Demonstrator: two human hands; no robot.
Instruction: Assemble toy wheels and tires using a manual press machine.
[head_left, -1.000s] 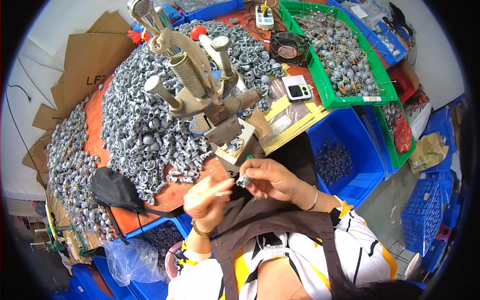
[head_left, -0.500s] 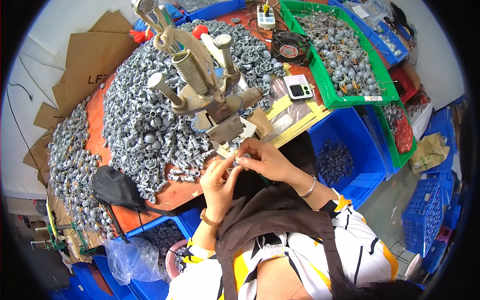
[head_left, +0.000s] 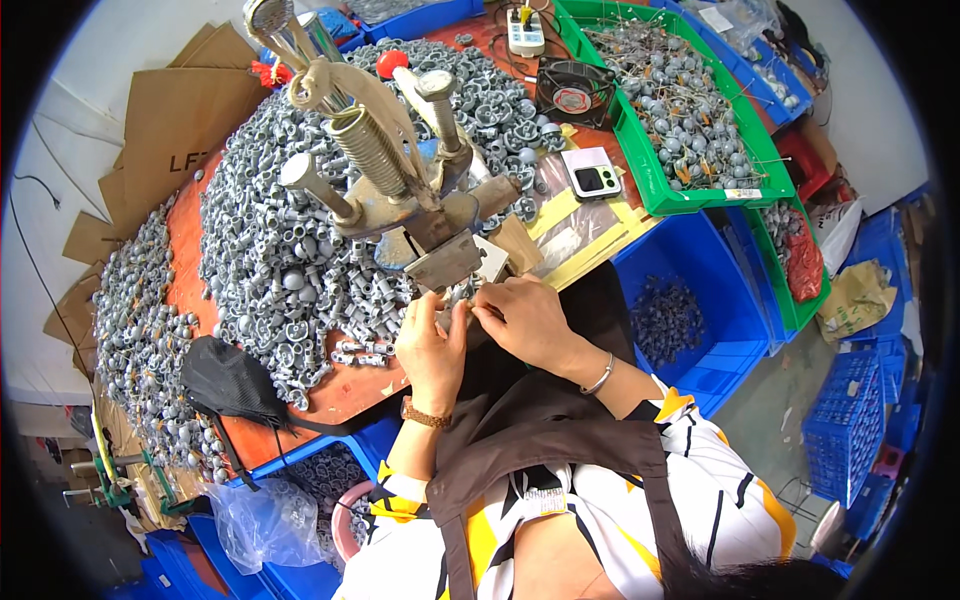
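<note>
Where the bench [head_left: 345,385] carries its load, a heap of grey parts [head_left: 265,260] covers most of the top, spreading left and behind the press [head_left: 400,200]. Right of the press, a green tray [head_left: 650,185] holds more grey pieces, and a blue bin [head_left: 700,320] stands below it. A black pouch [head_left: 230,380] lies at the bench's near left edge. Just in front of the press base, left hand [head_left: 432,345] and right hand [head_left: 528,322] meet, fingertips pressed together, pinching a small part [head_left: 465,310] between them; it is too small to identify.
</note>
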